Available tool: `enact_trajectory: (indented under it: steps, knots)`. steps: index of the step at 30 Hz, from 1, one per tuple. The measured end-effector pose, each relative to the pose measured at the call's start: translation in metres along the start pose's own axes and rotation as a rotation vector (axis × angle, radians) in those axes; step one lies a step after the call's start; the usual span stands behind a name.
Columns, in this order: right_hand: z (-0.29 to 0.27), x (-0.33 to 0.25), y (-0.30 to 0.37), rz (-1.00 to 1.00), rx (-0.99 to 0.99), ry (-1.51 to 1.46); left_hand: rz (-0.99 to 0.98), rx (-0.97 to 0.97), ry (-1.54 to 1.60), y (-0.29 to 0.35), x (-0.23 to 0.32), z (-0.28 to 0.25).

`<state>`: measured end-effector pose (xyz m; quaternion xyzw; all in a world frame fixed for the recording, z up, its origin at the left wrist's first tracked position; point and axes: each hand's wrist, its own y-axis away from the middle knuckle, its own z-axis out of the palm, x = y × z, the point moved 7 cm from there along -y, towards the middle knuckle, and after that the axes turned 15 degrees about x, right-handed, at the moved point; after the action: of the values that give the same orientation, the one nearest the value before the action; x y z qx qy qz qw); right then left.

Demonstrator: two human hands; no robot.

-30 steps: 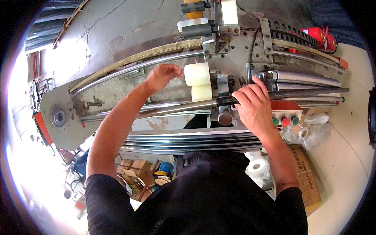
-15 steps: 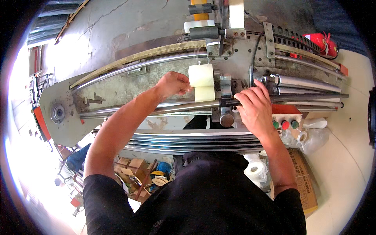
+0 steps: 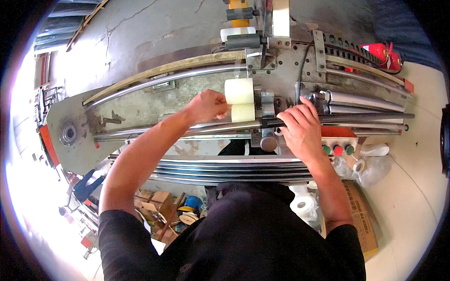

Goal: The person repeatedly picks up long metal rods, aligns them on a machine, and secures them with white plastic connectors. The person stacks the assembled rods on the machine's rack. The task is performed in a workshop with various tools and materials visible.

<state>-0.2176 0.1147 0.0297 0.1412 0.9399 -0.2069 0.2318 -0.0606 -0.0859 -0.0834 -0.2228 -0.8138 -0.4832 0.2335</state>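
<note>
Probably stiff and slick, dark rod (image 3: pixel 365 118) suits mid-length hold; right hand (image 3: pixel 302 130) draped across, left hand (image 3: pixel 207 106) bunched, grips unclear.

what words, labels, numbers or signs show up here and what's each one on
Cardboard box, lower right: dark printed characters on its side; I won't copy them out.
Red fire extinguisher, upper right: pale label, too small to read.
Black shirt: faint small mark, unreadable.
</note>
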Motion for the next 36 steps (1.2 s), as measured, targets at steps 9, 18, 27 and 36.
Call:
enact_trajectory:
  steps: [9, 18, 27, 36]
  knots:
    - [0.002, 0.006, 0.002, 0.012, -0.012, 0.015, -0.137, -0.057, 0.164, 0.055, 0.043, -0.019]
    - [0.003, 0.010, -0.022, 0.023, 0.045, 0.037, -0.112, 0.255, 0.619, 0.102, 0.038, 0.037]
    - [-0.007, 0.007, -0.030, 0.011, 0.026, 0.035, 0.277, 0.758, 0.144, 0.103, 0.062, 0.021]
    - [-0.010, 0.004, -0.030, 0.009, 0.053, -0.001, 0.930, 0.834, -0.658, 0.111, 0.109, -0.011]
